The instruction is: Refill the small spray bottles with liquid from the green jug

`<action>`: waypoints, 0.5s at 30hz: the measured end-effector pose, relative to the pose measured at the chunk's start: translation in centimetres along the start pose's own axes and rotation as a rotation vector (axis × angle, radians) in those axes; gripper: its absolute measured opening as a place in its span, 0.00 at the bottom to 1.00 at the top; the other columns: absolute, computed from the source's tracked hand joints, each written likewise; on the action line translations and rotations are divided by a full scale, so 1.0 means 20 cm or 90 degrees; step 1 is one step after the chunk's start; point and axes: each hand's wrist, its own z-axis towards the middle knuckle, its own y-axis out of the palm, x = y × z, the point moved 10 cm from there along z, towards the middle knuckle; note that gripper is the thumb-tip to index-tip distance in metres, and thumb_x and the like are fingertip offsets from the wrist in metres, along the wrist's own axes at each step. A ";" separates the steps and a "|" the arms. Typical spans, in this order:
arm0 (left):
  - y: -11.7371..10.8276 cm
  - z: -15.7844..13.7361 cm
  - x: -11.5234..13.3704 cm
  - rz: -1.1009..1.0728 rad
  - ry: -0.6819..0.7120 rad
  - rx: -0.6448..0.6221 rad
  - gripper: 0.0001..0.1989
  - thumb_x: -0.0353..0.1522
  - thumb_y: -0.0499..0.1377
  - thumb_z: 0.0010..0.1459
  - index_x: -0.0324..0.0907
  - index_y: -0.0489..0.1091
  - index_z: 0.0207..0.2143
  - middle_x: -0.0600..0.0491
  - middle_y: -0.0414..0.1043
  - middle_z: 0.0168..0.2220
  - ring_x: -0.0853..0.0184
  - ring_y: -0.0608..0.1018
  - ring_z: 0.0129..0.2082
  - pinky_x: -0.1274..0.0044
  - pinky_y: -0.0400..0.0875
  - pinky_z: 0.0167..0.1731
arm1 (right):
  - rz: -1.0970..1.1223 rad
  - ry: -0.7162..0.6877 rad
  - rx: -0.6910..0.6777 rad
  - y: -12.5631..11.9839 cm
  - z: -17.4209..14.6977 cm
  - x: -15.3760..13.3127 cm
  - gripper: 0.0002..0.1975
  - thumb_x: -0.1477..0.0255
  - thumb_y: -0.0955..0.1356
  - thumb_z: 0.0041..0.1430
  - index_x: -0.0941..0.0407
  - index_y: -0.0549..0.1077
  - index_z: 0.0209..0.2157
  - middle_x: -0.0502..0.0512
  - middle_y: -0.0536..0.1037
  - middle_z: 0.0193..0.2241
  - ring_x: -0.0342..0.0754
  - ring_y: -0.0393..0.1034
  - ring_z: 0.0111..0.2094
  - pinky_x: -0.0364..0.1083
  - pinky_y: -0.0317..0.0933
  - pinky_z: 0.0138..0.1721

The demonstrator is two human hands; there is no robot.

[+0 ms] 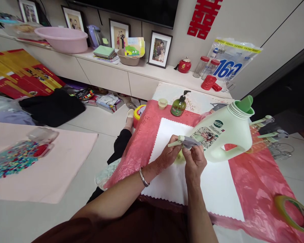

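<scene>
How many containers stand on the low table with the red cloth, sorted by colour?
On the red cloth:
Pale green jug, open at the top: 1
Dark green pump bottle: 1
Small yellowish cup: 1
Total: 3
Beside the jug, the left hand and right hand together hold a small grey and green clip.

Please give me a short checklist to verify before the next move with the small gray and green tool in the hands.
1. Tool held by both hands: ok, left hand and right hand pinch it together.
2. Jug stable: ok, it stands upright on the white cloth.
3. Jug opening free: ok, the cap is off and the green spout shows.
4. Jug filled or empty: cannot tell.
5. Pump bottle out of the way: ok, it stands farther back on the table.
6. Tape roll safe: not ok, it lies near the table's edge.
</scene>
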 end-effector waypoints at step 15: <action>0.02 -0.04 0.00 -0.020 -0.056 -0.063 0.18 0.39 0.66 0.56 0.42 0.69 0.46 0.51 0.74 0.40 0.57 0.77 0.46 0.66 0.71 0.48 | 0.064 -0.002 0.081 0.01 0.00 0.01 0.24 0.55 0.77 0.56 0.59 0.66 0.34 0.55 0.69 0.39 0.48 0.67 0.44 0.47 0.66 0.49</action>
